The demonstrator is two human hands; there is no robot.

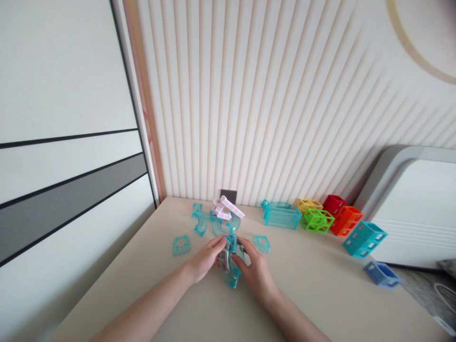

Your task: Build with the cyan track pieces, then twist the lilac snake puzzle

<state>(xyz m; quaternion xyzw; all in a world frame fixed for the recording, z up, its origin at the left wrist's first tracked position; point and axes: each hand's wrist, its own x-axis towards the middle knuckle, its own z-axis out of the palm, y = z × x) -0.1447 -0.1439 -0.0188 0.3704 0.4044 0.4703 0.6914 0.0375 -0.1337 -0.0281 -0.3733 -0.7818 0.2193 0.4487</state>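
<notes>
Both my hands meet near the middle of the beige table (313, 289) on a clear teal curved track piece (230, 270). My left hand (205, 259) pinches its upper end from the left, fingers closed on it. My right hand (254, 270) grips it from the right, fingers curled round its side. Just beyond my fingers lie more teal curved pieces (200, 221) and a few lilac straight pieces (226, 209) stacked on them. Two flat teal square rings lie on either side, one at the left (181, 245) and one at the right (262, 243).
A teal ribbed block (281, 216) lies by the slatted wall. Yellow (309, 205), green (317, 220), red (334, 204), orange (346, 220), teal (364, 238) and blue (382, 274) frame cubes stand at the right. A wall socket (228, 194) sits behind. A white-and-grey unit (416, 209) stands at right.
</notes>
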